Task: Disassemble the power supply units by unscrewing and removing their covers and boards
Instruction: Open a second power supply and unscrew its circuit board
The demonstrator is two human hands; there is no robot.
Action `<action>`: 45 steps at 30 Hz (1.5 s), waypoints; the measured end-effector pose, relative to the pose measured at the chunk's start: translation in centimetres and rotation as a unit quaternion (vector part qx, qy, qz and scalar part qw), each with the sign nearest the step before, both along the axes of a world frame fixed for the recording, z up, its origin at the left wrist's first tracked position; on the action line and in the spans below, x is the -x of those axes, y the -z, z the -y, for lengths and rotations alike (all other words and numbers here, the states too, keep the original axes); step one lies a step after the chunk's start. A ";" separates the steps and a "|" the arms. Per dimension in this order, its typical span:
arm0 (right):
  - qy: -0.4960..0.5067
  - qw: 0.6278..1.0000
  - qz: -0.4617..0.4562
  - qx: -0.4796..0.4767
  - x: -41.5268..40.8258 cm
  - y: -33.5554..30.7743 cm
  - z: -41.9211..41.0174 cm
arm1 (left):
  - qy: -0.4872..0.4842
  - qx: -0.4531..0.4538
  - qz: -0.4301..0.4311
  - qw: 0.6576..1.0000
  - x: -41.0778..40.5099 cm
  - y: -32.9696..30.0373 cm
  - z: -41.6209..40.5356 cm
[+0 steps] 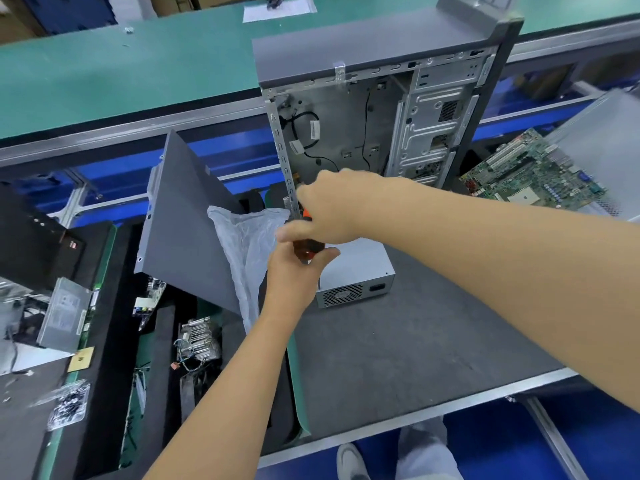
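Note:
A grey power supply unit [360,275] lies on the dark mat [398,341], its vent grille facing me, partly hidden by my hands. Both hands hold an orange and black screwdriver [306,252] above its left end. My left hand [294,271] grips the lower part of the handle. My right hand [332,209] curls round the upper part, close to the rear edge of the open computer case [381,109] that stands upright behind the unit. The screwdriver's tip is hidden.
A detached grey side panel [187,220] leans at the left beside a clear plastic bag [246,244]. A green motherboard [530,171] lies at the right. Left bins hold a heatsink [201,337], another power supply [65,313] and a bag of screws [69,403].

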State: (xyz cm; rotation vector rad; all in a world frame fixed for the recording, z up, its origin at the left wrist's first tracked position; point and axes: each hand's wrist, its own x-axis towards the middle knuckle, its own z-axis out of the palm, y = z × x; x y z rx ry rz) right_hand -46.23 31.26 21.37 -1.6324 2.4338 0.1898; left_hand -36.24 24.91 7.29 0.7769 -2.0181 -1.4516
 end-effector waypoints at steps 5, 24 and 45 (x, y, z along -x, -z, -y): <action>0.003 0.998 -0.063 0.000 0.2 0.4 0.6 | -0.017 -0.020 -0.010 1.000 0.7 0.2 -1.3; -0.002 0.999 -0.032 0.021 -0.4 0.5 0.1 | -0.036 -0.004 -0.019 0.999 0.6 -0.5 -1.2; -0.016 0.999 -0.044 0.024 -1.2 0.0 0.2 | -0.041 -0.043 0.005 0.998 -0.4 -0.5 -0.2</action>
